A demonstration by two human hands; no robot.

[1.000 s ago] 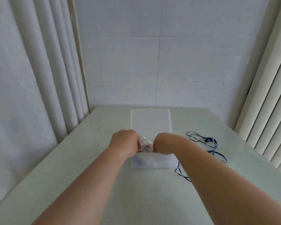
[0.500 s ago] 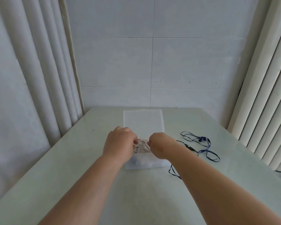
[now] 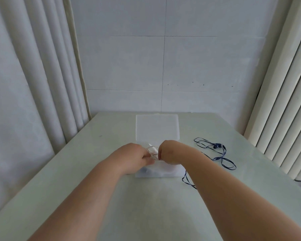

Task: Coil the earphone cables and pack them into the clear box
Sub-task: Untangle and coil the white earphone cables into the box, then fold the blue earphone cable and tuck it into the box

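At centre frame, just below the middle, both hands are held over the near end of the clear box (image 3: 165, 171), which stands on the pale table (image 3: 146, 206) with its lid (image 3: 157, 126) laid open toward the wall. The left hand (image 3: 133, 158) is closed, fingers pinched on a pale, pinkish earphone cable (image 3: 152, 151) bunched in loops between the two hands. The right hand (image 3: 169, 152) is curled shut at the other side of the same bundle; its fingertips are hidden, so the exact grip cannot be confirmed.

Judgement: the step in hand is lowering this coiled bundle into the box. Next move calls for pressing the loops below the rim and releasing without letting them spring open.

At centre right, a dark blue earphone cable (image 3: 219, 153) lies loose and uncoiled on the table beside the box, still to be packed.

No brand, label or legible writing is visible.
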